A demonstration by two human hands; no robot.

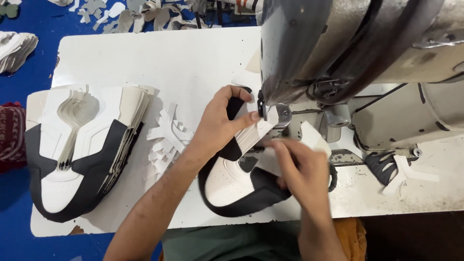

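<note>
Your left hand [220, 123] pinches the black-and-white upper [232, 186] at centre frame, pressing its edge under the machine [338, 48] head. Your right hand [302, 169] is curled over a white strip [314, 137] just right of the needle, gripping it. The upper's black rim hangs just past the table's [169, 58] near edge. Open white tabletop lies above your left hand, toward upper centre. One stack [82, 145] of uppers sits at left, one small pile of white cutouts [166, 137] beside your wrist.
</note>
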